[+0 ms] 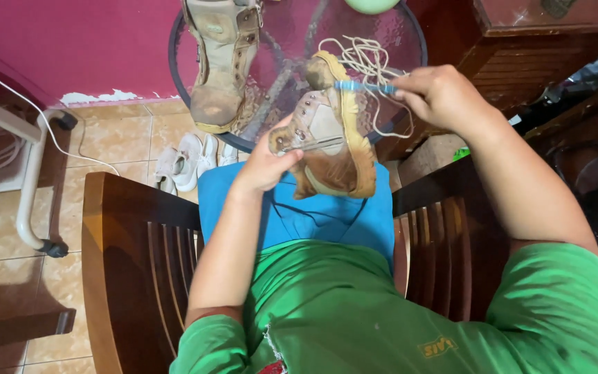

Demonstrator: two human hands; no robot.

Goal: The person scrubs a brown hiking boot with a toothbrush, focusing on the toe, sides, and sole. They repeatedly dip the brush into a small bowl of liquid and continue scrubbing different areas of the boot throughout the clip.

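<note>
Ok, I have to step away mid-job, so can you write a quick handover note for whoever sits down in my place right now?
Left hand: grips the tan boot by its upper, held over the lap.
Right hand: fingers pinch a small blue brush against the boot's sole edge near the toe.
Second boot lies on the round glass table; the loose laces lie there too, behind the held boot.
Done: laces are out of the held boot.
Left: the held boot looks dirty at the toe, and the second boot looks soiled and is untouched.
</note>
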